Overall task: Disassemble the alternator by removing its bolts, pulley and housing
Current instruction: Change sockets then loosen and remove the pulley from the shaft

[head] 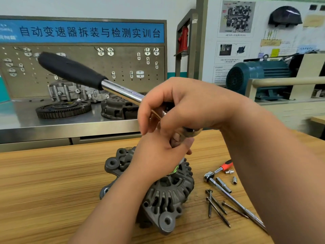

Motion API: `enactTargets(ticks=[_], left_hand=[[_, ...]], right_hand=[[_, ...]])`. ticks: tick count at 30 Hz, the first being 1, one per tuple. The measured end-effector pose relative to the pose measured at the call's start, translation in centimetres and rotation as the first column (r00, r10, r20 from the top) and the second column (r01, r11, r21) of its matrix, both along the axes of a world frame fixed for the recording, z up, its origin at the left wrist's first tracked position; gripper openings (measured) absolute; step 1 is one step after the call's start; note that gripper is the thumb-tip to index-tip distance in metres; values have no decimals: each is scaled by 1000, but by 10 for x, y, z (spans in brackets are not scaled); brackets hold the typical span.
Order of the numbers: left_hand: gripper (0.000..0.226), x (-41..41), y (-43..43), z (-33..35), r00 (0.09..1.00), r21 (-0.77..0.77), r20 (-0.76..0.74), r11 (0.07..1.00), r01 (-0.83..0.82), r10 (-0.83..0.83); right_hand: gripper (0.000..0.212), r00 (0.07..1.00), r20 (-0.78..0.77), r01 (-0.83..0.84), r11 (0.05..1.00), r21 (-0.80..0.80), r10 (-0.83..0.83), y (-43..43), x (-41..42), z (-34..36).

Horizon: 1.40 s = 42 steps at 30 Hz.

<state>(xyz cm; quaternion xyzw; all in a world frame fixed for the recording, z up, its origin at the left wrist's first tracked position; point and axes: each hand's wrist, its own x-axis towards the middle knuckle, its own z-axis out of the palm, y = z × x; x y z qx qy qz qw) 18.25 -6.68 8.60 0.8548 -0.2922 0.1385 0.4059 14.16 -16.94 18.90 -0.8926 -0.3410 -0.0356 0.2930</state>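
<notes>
**Both hands on the wrench over the alternator**

From my remote seat, the wood table (52, 182) fills the lower view. A steel bench (52, 124) stands behind it at 12 o'clock, and a teal motor (255, 76) sits off at 2 o'clock. On the bench lie a toothed flywheel (63, 108) and a clutch cover (117, 108) just beside it at its 3 o'clock. A grey casing (70, 92) stands behind both.

The wrench (70, 67) is long. Its black grip points to 10 o'clock and its chrome shaft slopes down to a head above the alternator (167, 196). The alternator stands on the table near centre with its pulley end up. I can see mounting ears at its 6 and 10 o'clock.

The right hand (184, 106) comes in from 3 o'clock, fingers curled round the shaft just by the head. The left hand (158, 152) rises from 7 o'clock and sits directly beneath, touching the right. Its fingers wrap the wrench's lower end where that meets the top of the alternator. The pulley is almost wholly hidden under that hand, so I only catch a sliver of bright metal.

At the alternator's 3 o'clock a long bar (235, 201) lies on the table. Several loose bolts (218, 208) lie between the bar and the alternator. A red-handled driver (226, 165) lies near the bar's upper end, at its 1 o'clock. Small sockets (234, 180) lie just below the driver.
</notes>
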Motion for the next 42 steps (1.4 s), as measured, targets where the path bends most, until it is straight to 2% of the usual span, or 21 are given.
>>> enactTargets(ticks=[3, 5, 8, 10, 13, 17, 20, 23, 26, 29, 32, 34, 36, 38, 40, 42], left_hand=[[35, 1, -1, -1, 999, -7, -30, 999, -39, 39], [37, 1, -4, 0, 996, -2, -60, 998, -68, 68], [40, 1, -9, 1, 994, 17, -50, 995, -94, 95], [48, 0, -10, 2, 994, 31, -34, 994, -101, 102], [35, 2, -8, 1, 997, -9, -52, 998, -58, 58], [31, 5, -4, -1, 996, -76, -93, 997, -6, -1], [23, 4, -1, 0, 998, -54, -67, 998, 10, -13], [26, 2, 1, 0, 998, -23, -51, 999, 28, -29], [32, 0, -2, 1, 999, -2, -40, 1000, -4, 4], [38, 0, -5, 1, 996, -42, -81, 998, -48, 45], [53, -3, -8, 4, 996, -42, -70, 997, -62, 59], [61, -7, -9, 7, 996, -18, -63, 998, -56, 55], [62, -6, -10, 8, 996, -18, -79, 999, -50, 48], [54, -2, -8, 6, 994, -34, -102, 999, -42, 39], [39, 1, -6, 5, 990, -63, -138, 998, -18, 10], [34, 2, -4, 5, 987, -94, -161, 996, 9, -24]], right_hand=[[35, 989, -1, 147, 963, 225, -151, -2, 5, -7], [30, 941, -54, 329, 873, 361, -333, 0, 6, -13], [26, 812, -16, 547, 752, 369, -583, 3, 9, -20], [29, 771, 38, 586, 733, 346, -635, 2, 10, -24], [23, 833, 85, 497, 806, 321, -547, -1, 7, -22], [38, 984, -4, 170, 943, 286, -177, -15, 10, -15], [42, 991, -65, -103, 968, 229, 121, -21, 14, -11], [39, 960, -108, -229, 944, 236, 260, -23, 16, -12], [29, 987, -54, -126, 939, 321, 151, -23, 14, -16], [28, 984, -38, 172, 863, 475, -176, -14, 14, -24], [23, 845, -38, 482, 727, 489, -534, -1, 15, -28], [28, 770, -27, 576, 677, 457, -637, 1, 16, -28], [30, 753, 35, 589, 697, 409, -657, 0, 15, -28], [30, 808, 103, 517, 783, 346, -580, -1, 15, -25], [33, 916, 73, 347, 871, 349, -394, -7, 12, -21], [38, 987, 28, 139, 923, 358, -159, -16, 13, -17]])
